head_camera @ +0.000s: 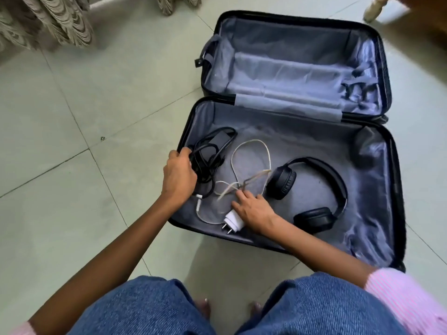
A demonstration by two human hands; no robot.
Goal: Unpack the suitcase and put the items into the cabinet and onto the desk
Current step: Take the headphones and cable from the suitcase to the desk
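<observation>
Fingers (183, 153) of left hand (179, 176) round cables (210, 163)

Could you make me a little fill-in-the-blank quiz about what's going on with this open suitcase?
1. The left hand grips a bundle of ____ cables.
2. The right hand rests on a charger coloured ____.
3. The suitcase lies open on the tiled ____.

Missing words: black; white; floor.
</observation>
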